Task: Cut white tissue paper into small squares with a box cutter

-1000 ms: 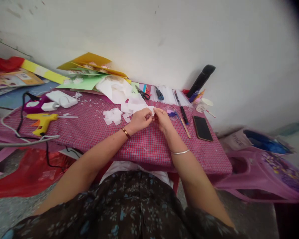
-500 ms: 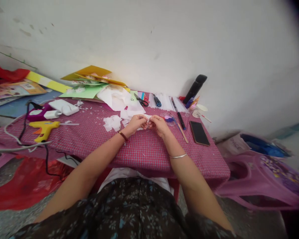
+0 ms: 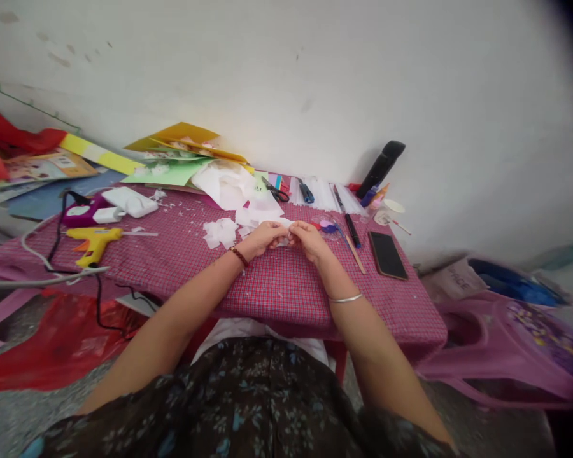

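My left hand and my right hand meet over the middle of the table, fingers pinched together. Between their fingertips is a small piece of white paper, mostly covered by the fingers. Several torn white paper pieces lie to the left of my left hand, and more white sheets lie just behind it. Right of my right hand is a clear round dish with blue and red stuff in it.
A yellow glue gun with its cord lies at the left, near a white charger. Scissors, a blue cutter, a black pen, a wooden stick and a phone lie behind and right. Coloured paper is stacked at the back left.
The view has shifted slightly, so the table sits a little to the right. My fingers have moved slightly on the white paper, still pinched close together.
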